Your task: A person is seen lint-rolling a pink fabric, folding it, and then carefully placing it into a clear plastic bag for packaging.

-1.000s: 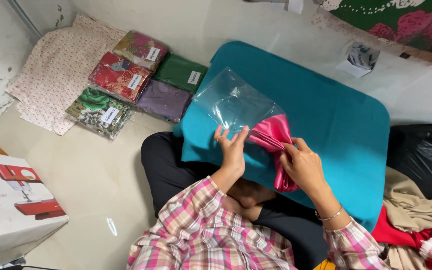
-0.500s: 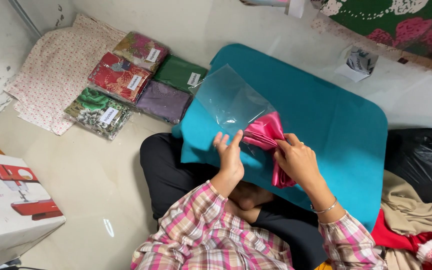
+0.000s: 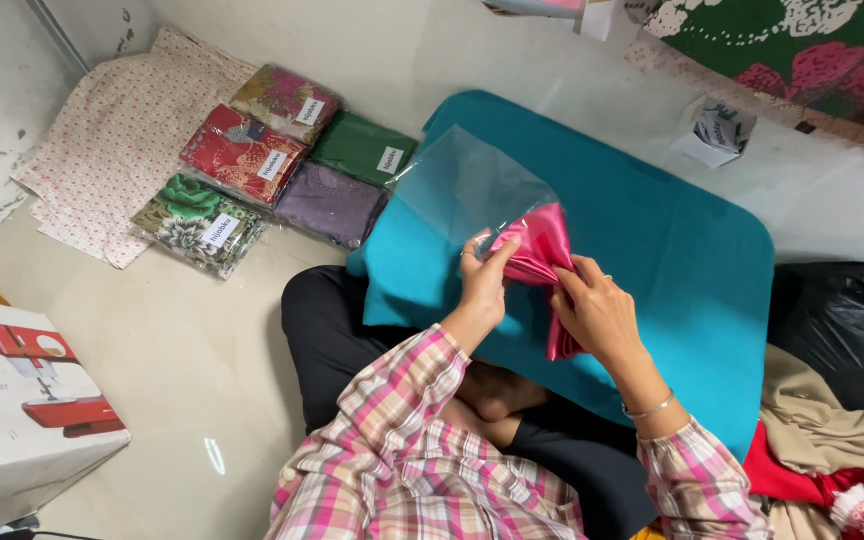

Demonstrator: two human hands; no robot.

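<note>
1. The folded pink satin cloth lies at the centre of the view, over the teal mat, its upper end at the mouth of a clear plastic bag that stretches away toward 11 o'clock.
2. To do this step well, I judge the bag's mouth should be held wide and flat while the folded edge goes in square, so the satin does not bunch or slip out of its fold.
3. The left hand is at the bag's lower edge, fingers curled and pinching the plastic together with the near corner of the cloth.
4. The right hand, at 4 o'clock of the cloth, has its fingers half closed on the satin; the thumb is hidden, so how firm the grip is cannot be told.
5. At 10 o'clock, well apart, five bagged folded fabrics lie in a cluster on a floral sheet.
6. A white box with a red sewing-machine picture sits at 8 o'clock; a black plastic bag and loose clothes are at 4 o'clock.
</note>
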